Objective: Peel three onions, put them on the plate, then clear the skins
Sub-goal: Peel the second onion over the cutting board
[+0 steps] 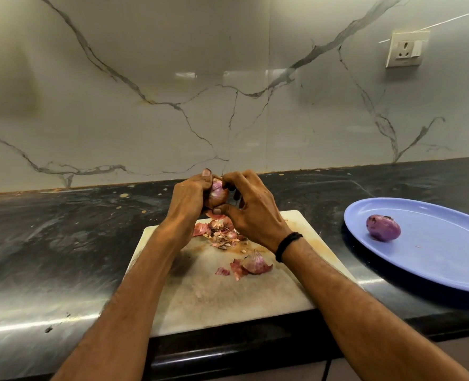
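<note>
Above the far end of the white cutting board (228, 292), my left hand (188, 200) grips a red onion (217, 192), partly skinned. My right hand (251, 213) is curled against the same onion, fingertips on its top and thumb under it. Loose red-brown skins (222, 232) lie in a heap on the board below my hands, and a few bigger pieces (251, 265) sit nearer me. One peeled purple onion (383, 227) rests on the blue plate (434, 259) to the right.
The board lies on a dark, scuffed stone counter (63, 237) backed by a marble-look wall. A wall socket (406, 49) sits high at the right. The counter's front edge runs just below the board.
</note>
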